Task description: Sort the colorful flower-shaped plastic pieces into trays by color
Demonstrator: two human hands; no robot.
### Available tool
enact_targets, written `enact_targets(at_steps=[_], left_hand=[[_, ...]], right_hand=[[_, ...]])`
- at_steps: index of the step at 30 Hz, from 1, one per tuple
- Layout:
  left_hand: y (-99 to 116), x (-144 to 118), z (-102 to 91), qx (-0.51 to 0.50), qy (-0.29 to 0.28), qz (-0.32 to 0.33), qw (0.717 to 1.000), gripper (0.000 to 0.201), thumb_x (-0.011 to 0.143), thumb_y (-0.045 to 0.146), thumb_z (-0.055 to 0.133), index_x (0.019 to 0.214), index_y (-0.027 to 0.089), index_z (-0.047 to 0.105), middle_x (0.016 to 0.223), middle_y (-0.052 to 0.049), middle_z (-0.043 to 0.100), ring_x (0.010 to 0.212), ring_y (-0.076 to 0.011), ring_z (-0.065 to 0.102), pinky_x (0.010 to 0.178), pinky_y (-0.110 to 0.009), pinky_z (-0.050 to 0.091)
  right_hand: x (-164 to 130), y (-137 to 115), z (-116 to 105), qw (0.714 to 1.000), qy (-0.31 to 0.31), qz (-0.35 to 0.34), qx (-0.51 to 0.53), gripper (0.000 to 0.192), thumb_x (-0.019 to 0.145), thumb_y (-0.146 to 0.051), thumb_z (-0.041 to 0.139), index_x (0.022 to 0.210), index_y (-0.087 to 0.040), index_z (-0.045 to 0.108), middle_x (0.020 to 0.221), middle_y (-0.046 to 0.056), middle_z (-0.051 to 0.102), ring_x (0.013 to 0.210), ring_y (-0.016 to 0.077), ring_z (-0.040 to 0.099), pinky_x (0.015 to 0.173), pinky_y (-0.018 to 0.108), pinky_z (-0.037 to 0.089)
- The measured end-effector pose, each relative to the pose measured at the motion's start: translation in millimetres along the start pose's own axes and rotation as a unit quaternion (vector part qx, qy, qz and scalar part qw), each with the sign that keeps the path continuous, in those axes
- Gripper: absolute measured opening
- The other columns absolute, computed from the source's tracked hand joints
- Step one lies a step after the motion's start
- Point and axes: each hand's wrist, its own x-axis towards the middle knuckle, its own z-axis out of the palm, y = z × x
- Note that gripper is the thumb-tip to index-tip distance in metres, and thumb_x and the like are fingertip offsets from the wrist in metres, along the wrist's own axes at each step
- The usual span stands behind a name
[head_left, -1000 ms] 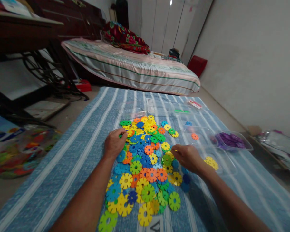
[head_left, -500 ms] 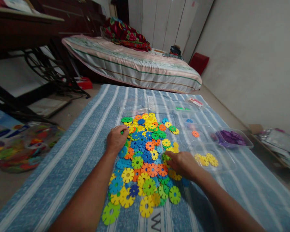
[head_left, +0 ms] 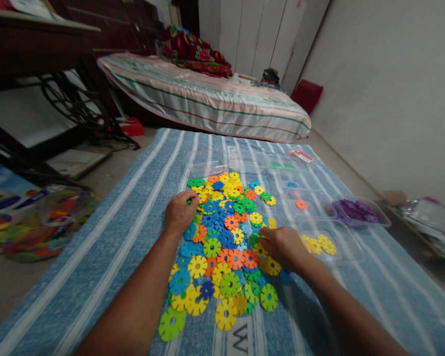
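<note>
I see flat, notched, many-coloured discs (head_left: 222,237) lying without a long axis; my left hand (head_left: 181,211) pinches a green one, while my right hand (head_left: 282,245) is curled, its grip hidden.

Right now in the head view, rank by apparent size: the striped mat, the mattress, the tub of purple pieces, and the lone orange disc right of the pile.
1. striped mat, nearest the camera, which inflates it.
2. mattress.
3. tub of purple pieces.
4. lone orange disc.
</note>
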Motion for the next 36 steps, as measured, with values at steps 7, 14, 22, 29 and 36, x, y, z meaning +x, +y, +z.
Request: enact_targets(at_steps=[7,14,22,29,36], left_hand=[[-3,0,0.2,0.000,-0.001,0.001,1.000,0.023,0.079,0.032,0.052,0.082,0.022,0.072,0.107,-0.005,0.077,0.107,-0.0230,0.068,0.102,-0.034,0.049],[-1,0,-0.5,-0.002,0.000,-0.002,1.000,0.021,0.079,0.031,0.052,0.082,0.023,0.072,0.105,-0.003,0.077,0.106,-0.0219,0.068,0.102,-0.033,0.049],[-2,0,-0.3,-0.003,-0.002,0.003,1.000,0.021,0.080,0.032,0.052,0.081,0.023,0.071,0.105,-0.004,0.077,0.105,-0.0225,0.068,0.101,-0.034,0.049],[-3,0,-0.2,-0.002,-0.003,0.003,1.000,0.022,0.080,0.033,0.052,0.081,0.023,0.071,0.106,-0.004,0.077,0.106,-0.0223,0.068,0.101,-0.034,0.049],[-6,1,0.4,-0.001,0.006,0.003,1.000,0.021,0.078,0.033,0.054,0.083,0.024,0.072,0.108,-0.003,0.077,0.107,-0.0217,0.068,0.101,-0.033,0.049]], right_hand=[[14,-4,-15,0.997,-0.078,-0.022,-0.009,0.033,0.095,-0.029,0.053,0.125,-0.021,0.066,0.110,0.016,0.076,0.102,0.0305,0.072,0.074,0.032,0.049],[13,-9,-13,0.995,-0.093,-0.014,-0.017,0.032,0.091,-0.030,0.059,0.118,-0.016,0.067,0.112,0.019,0.074,0.105,0.0335,0.071,0.078,0.037,0.052],[15,-9,-16,0.995,-0.101,-0.014,-0.007,0.036,0.087,-0.024,0.059,0.121,-0.013,0.065,0.114,0.019,0.074,0.106,0.0335,0.072,0.079,0.037,0.054],[17,-10,-20,0.994,-0.103,-0.003,-0.018,0.034,0.087,-0.025,0.059,0.119,-0.014,0.069,0.114,0.019,0.074,0.109,0.0335,0.071,0.083,0.038,0.055],[17,-7,-21,0.994,-0.108,0.008,-0.021,0.033,0.085,-0.031,0.063,0.112,-0.016,0.074,0.113,0.018,0.075,0.105,0.0348,0.072,0.079,0.038,0.056]])
